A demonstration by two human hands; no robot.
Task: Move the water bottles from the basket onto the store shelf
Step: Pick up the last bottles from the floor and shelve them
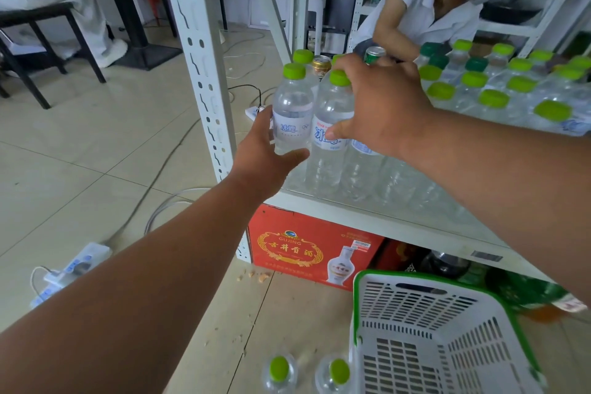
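**Water bottles at the left end of the shelf, one in each hand**

Water bottles with green caps stand in rows on the white store shelf [351,211]. At the left end of this shelf, beside the white perforated post [204,73], the person holds two of them. The left hand [265,144] is wrapped around the left bottle [292,105] from the side; its fingers [260,117] go behind the bottle and the thumb lies across the lower front, under the blue label, so the hand is closed on it. This bottle is upright, and I cannot tell if its base already touches the shelf. The right hand [380,105] comes from above and from the right onto the second bottle [329,144]. Its thumb presses on the label, and the other fingers curl over the shoulder near the green cap, clamped on the bottle. This bottle stands upright just beside the left one, nearly touching.

Behind the two bottles, two drink cans [321,64] stand on the shelf. Below, on the floor, a white basket [441,329] with a green rim is tilted with its opening toward the camera, and nothing shows inside. Two more bottles [279,371] stand on the floor just left of the basket. A red carton [303,246] sits under the shelf.
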